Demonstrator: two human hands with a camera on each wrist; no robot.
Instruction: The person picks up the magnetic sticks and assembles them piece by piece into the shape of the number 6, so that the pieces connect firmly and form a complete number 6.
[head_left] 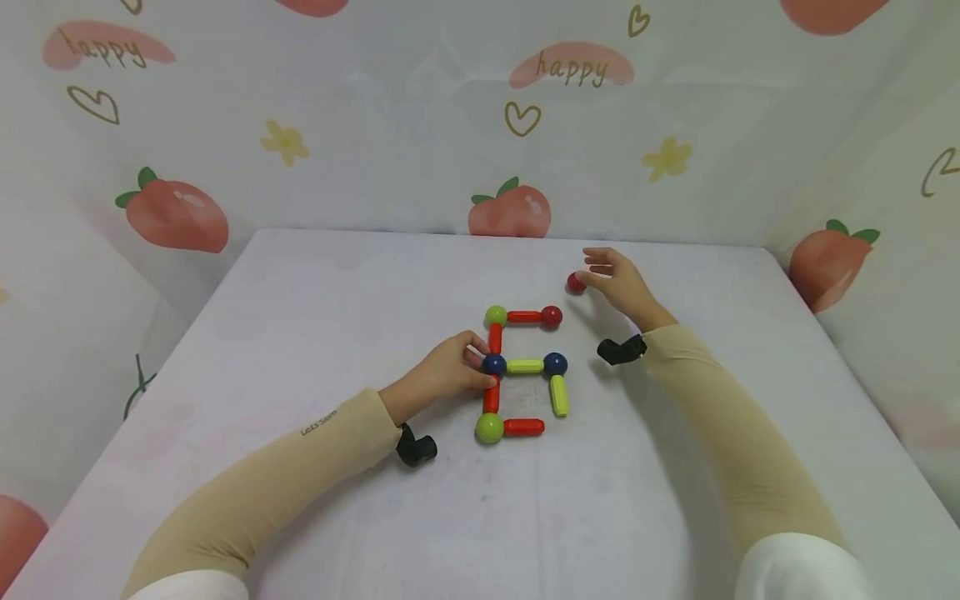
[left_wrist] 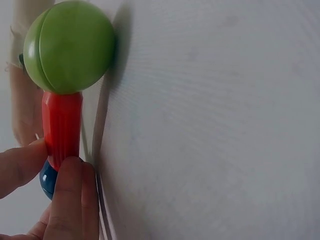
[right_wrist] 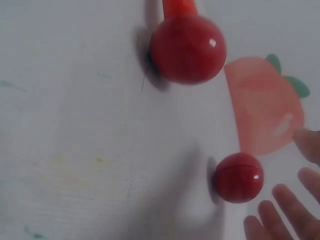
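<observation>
A figure of colored rods and balls, like a magnetic building set, lies on the white table. My left hand (head_left: 450, 367) holds its left side from the left, thumb and fingers around the left blue ball (head_left: 494, 365). In the left wrist view, the fingertips also overlap the end of a red rod (left_wrist: 62, 127) below a green ball (left_wrist: 70, 47). My right hand (head_left: 618, 287) is at the back right with fingers spread, beside a loose red ball (right_wrist: 239, 177). In the right wrist view, the fingertips are apart from this ball.
Nearby in the figure are a red ball (head_left: 551, 317) on a red rod, another blue ball (head_left: 555, 364), yellow-green rods (head_left: 559, 396) and a lower red rod (head_left: 524, 427). Black wrist camera mounts (head_left: 416, 448) hang under both sleeves. A fruit-print cloth (head_left: 420, 125) hangs behind the table.
</observation>
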